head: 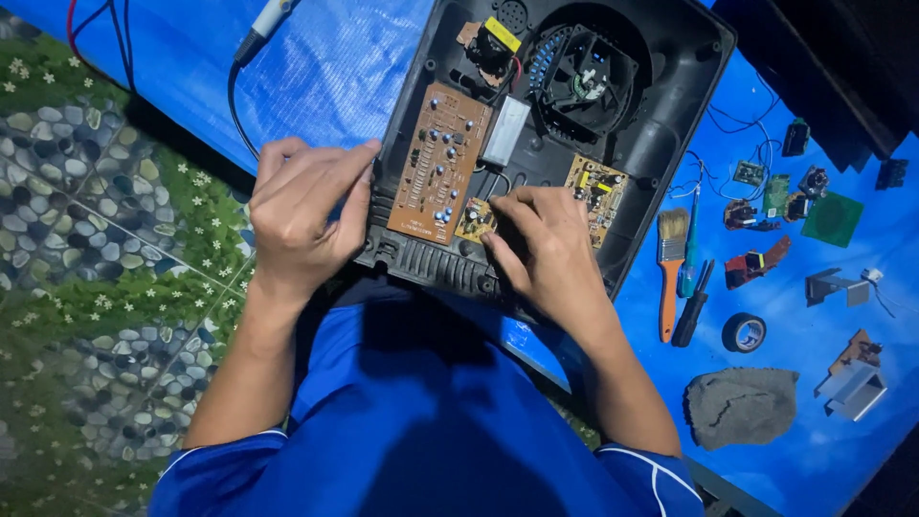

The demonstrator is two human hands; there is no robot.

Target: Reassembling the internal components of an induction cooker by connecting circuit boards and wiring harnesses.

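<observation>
On a blue tarp [335, 67], an open black plastic appliance casing [670, 105] with brown circuit boards [436, 163].
Left hand [302, 215] grips its edge; right hand [546, 244] pinches a small board [473, 218], whose thin wires could snap.

An opened appliance housing [670, 72] was laid on a tarp [325, 67] spread over the floor [86, 239]. Inside it, a long circuit board [436, 163] was seated at the left, a fan [584, 77] behind and to the right, and a smaller board [598, 187] at the right. The left hand [302, 215] was placed at the housing's left edge; the right hand [546, 249] was rested inside, near its front. To the right of the housing, a brush [670, 273], two screwdrivers [691, 287], a tape roll [744, 332] and a rag [742, 407] were laid out.
</observation>
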